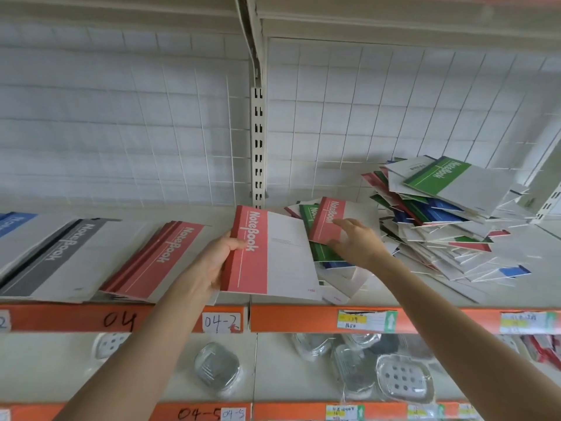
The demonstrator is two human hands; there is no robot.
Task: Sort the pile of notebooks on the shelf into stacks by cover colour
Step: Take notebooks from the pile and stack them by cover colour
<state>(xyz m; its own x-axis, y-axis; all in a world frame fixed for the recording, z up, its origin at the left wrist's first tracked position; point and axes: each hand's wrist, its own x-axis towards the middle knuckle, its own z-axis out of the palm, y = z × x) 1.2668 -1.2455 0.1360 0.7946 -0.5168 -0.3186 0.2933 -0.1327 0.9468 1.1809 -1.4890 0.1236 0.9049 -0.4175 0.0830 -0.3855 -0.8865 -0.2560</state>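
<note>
My left hand point(212, 262) grips a red-spined notebook point(273, 253) by its spine, holding it just above the shelf point(516, 287) near the middle. My right hand point(355, 241) rests with spread fingers on another red notebook point(326, 220) that lies on top of a green one point(321, 252) at the near edge of the mixed pile point(440, 214). The pile holds red, green and blue notebooks, with a green one point(449, 183) tilted on top. Left of my left hand lies a red stack point(158, 259), then a grey stack point(57, 253) and a blue stack point(15, 221) at the far left.
An orange price rail point(303, 319) with labels runs along the shelf's front edge. Below it, a lower shelf holds clear plastic soap dishes point(217, 367). A white slotted upright point(258, 147) and wire grid back panel stand behind the notebooks.
</note>
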